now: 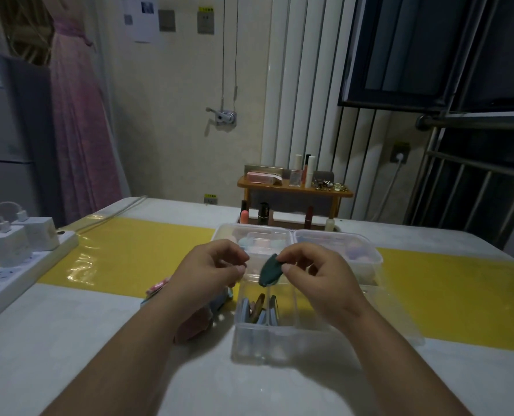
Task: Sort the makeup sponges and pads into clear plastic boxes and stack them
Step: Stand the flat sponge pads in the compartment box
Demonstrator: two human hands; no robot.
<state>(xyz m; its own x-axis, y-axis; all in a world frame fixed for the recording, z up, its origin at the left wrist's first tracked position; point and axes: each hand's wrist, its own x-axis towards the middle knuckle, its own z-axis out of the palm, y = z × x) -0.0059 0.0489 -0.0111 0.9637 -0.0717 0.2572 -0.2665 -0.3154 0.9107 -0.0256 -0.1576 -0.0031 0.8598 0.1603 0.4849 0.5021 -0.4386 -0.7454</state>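
My right hand (315, 274) pinches a dark green teardrop pad (269, 271) above a clear plastic box (279, 337) that holds several pads standing on edge (260, 310). My left hand (210, 268) hovers just left of the pad with its fingers curled and nothing visible in them. Behind the hands stand two more clear boxes: the left one (228, 232) holds pale round sponges, the right one (366, 253) holds pink and purple sponges. More pink and blue pads (195, 322) lie on the table under my left wrist.
A white power strip with two chargers (18, 256) lies along the table's left edge. Lipsticks (263, 214) stand behind the boxes, with a small wooden shelf (294, 190) of cosmetics beyond. A yellow mat (129, 253) crosses the white table.
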